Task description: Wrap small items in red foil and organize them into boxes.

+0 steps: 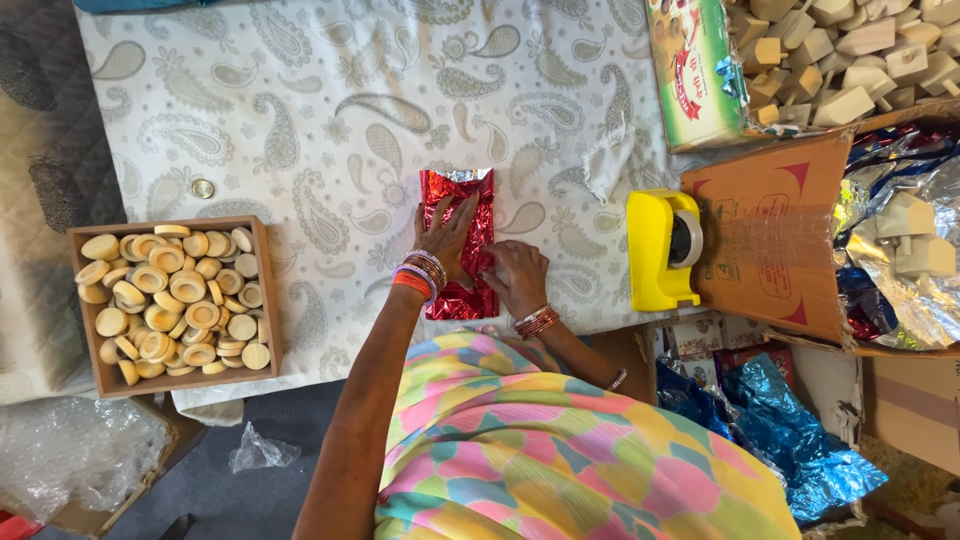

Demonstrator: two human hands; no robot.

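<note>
A red foil wrapper [478,200] lies flat on the paisley-patterned cloth [330,120], its silver inside showing at the top edge. My left hand [447,238] rests flat on the middle of the foil, fingers spread and pointing away from me. My right hand [515,277] presses down at the foil's lower right edge with its fingers curled. Both wrists carry bangles. Whatever sits inside the foil is hidden.
A wooden tray [262,290] of several round wooden discs stands at the left. A yellow tape dispenser [658,250] sits to the right, beside cardboard boxes [770,230] with wooden blocks and foil sheets. A coin [203,188] lies on the cloth. Blue foil [790,430] is at lower right.
</note>
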